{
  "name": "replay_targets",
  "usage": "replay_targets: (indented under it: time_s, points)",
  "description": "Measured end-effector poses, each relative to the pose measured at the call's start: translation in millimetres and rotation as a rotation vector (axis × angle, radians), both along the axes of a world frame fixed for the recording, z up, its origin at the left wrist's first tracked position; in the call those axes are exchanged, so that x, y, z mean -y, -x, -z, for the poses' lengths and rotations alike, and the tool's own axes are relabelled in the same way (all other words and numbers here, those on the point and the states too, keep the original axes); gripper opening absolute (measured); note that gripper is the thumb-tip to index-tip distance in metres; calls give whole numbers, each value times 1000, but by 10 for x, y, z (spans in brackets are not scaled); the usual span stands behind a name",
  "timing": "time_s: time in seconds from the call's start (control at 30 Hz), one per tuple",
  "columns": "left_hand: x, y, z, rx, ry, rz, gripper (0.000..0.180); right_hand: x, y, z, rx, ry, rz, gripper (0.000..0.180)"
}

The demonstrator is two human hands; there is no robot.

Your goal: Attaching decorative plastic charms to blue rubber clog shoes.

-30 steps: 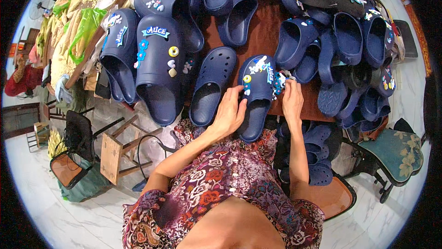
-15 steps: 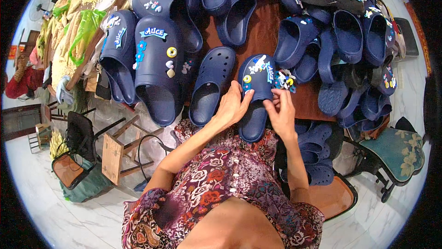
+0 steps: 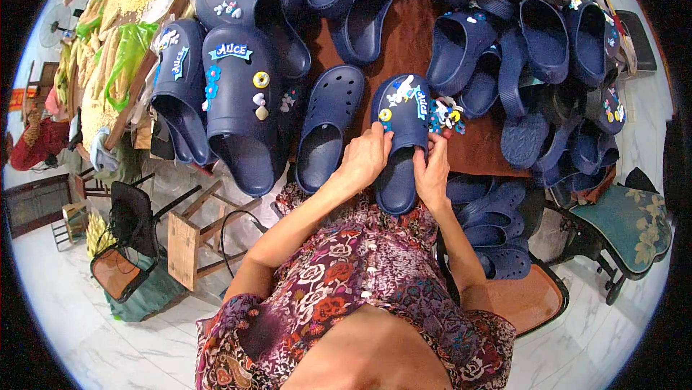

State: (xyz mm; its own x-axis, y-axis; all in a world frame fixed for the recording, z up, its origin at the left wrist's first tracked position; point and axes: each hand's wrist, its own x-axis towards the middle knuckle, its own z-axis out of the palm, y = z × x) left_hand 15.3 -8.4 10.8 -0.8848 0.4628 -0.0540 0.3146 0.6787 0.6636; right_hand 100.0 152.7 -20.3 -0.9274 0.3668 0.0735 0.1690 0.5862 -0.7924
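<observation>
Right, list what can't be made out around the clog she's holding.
Head view only:
- Dark blue clog: the heel end is covered by the left hand and the right hand.
- Fingertips of both hands: curled round the clog's rim, so the grip underneath is hidden.
- Charms beside the clog: too small to tell their shapes.
- Brown table: mostly buried under clogs.
- Pile of clogs at right: bent by the fisheye rim, count unclear.

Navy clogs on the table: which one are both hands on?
The decorated clog in the middle, gripped by the left hand and right hand; the plain clog just left of it lies untouched.
</observation>
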Motion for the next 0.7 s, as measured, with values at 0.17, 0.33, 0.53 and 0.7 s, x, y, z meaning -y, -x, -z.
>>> replay_targets:
  time_s: [0.17, 0.33, 0.53, 0.7]
  points:
    - [43, 12, 98, -95, -106, 59, 18, 24, -1, 42, -21, 3, 32, 37]
    - [48, -1, 98, -72, -132, 42, 16, 57, 2, 48, -50, 31, 53, 37]
    - [58, -6, 75, -26, -158, 37, 15, 71, 9, 57, -85, 6, 58, 37]
    - [60, -10, 69, -12, -177, 28, 14, 81, 6, 74, -107, 7, 63, 37]
